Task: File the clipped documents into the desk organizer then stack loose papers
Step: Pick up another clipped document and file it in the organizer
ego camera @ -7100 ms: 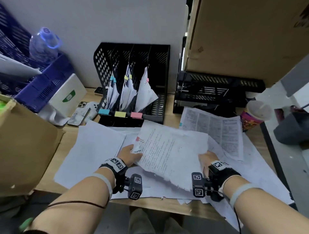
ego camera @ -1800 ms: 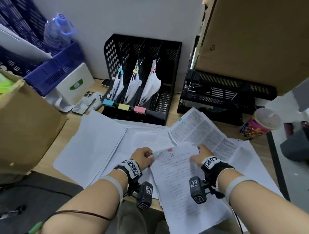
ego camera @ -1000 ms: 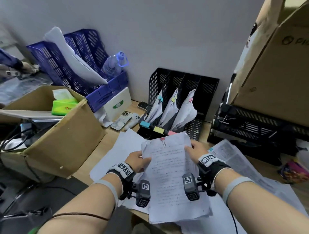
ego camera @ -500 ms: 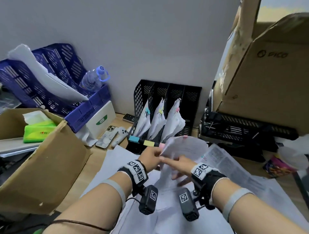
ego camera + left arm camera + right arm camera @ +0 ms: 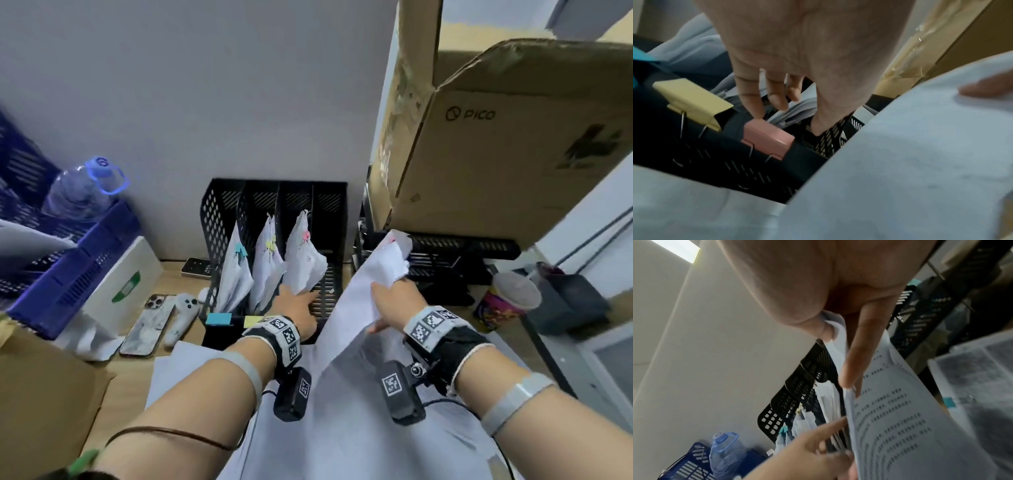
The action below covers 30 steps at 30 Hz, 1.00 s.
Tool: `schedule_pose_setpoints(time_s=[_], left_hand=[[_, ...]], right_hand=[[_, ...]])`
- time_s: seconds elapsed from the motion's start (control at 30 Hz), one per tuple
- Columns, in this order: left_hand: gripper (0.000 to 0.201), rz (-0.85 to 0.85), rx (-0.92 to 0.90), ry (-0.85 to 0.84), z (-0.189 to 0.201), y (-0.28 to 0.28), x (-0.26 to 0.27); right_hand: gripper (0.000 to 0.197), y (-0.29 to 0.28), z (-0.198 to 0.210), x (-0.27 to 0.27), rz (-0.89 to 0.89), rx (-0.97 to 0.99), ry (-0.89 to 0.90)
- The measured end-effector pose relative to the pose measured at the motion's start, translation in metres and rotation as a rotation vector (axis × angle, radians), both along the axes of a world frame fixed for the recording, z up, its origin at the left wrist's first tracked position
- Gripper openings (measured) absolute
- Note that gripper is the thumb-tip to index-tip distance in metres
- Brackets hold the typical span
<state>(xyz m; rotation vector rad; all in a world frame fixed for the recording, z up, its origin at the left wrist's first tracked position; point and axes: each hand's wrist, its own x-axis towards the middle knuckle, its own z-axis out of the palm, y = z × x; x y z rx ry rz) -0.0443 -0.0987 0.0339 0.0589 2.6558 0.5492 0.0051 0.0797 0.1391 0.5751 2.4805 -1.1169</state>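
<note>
Right hand: the right hand (image 5: pixel 399 301) pinches a clipped document (image 5: pixel 363 298) between thumb and fingers (image 5: pixel 857 353), holding it tilted up at 1 o'clock of the frame's centre, beside the organizer's right wall.
Document: printed text faces the right wrist camera; a pink clip (image 5: pixel 390 241) shows faintly at its top corner.
Left hand: the left hand (image 5: pixel 296 306) reaches into the desk organizer (image 5: pixel 329 212) — fingers (image 5: pixel 774 95) loosely spread and lightly curled, touching the filed papers in the third slot; it grips nothing that can be seen.
Organizer: black mesh, at 12 o'clock on the desk, against the wall; three slots hold clipped bundles, the rightmost slot shows bare mesh.
Front rail: a blue clip (image 5: pixel 219 318), a yellow clip (image 5: pixel 692 101) and a pink binder clip (image 5: pixel 767 138) sit on the front edge.
Loose papers: white sheets (image 5: pixel 359 428) lie spread at 6 o'clock under both forearms.
Surroundings: two phones (image 5: pixel 145 329) at 9 o'clock — a cardboard box (image 5: pixel 513 137) at 2 o'clock.
</note>
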Motion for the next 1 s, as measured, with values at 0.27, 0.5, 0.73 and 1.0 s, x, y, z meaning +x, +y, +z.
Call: schedule_pose_setpoints(time_s=[0.27, 0.5, 0.73, 1.0], left_hand=[[0.072, 0.068, 0.028, 0.238, 0.004, -0.036, -0.014], [0.048, 0.041, 0.201, 0.272, 0.008, -0.063, -0.029], [0.059, 0.011, 0.341, 0.292, 0.008, -0.069, -0.028], [0.060, -0.047, 0.404, 0.315, 0.008, -0.074, -0.020]], right_hand=[[0.041, -0.037, 0.028, -0.031, 0.109, -0.168, 0.025], [0.058, -0.084, 0.037, -0.075, 0.159, 0.044, 0.171], [0.038, -0.103, 0.014, -0.080, 0.041, 0.147, 0.167], [0.027, -0.114, -0.024, -0.088, 0.010, -0.031, 0.264]])
